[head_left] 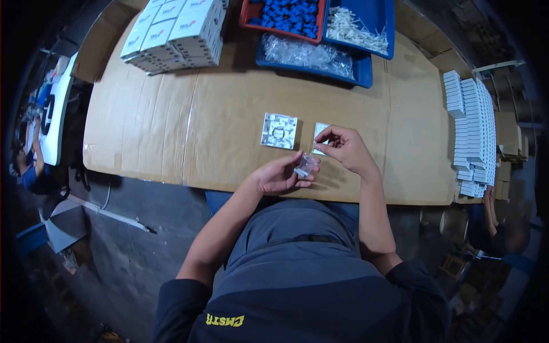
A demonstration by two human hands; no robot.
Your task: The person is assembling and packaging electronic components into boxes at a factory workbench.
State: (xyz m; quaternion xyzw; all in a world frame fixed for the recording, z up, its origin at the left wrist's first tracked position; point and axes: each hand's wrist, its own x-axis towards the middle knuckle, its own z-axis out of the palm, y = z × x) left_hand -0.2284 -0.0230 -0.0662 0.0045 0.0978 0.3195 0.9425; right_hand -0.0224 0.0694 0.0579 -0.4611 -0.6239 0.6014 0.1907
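Observation:
My left hand (280,176) holds a small clear plastic bag (305,165) near the front edge of the cardboard-covered table (171,126). My right hand (345,148) hovers just right of it, fingers pinched together at a white square plate (320,134) lying on the table. Whether the fingers grip that plate I cannot tell. A second white square plate (279,131) with a round opening lies flat to the left of it.
At the back stand a red bin of blue parts (286,14), a blue bin of white parts (360,26) and a blue tray of clear bags (309,54). White boxes (177,31) are stacked back left, white pieces (472,131) stacked right. Other people sit at both sides.

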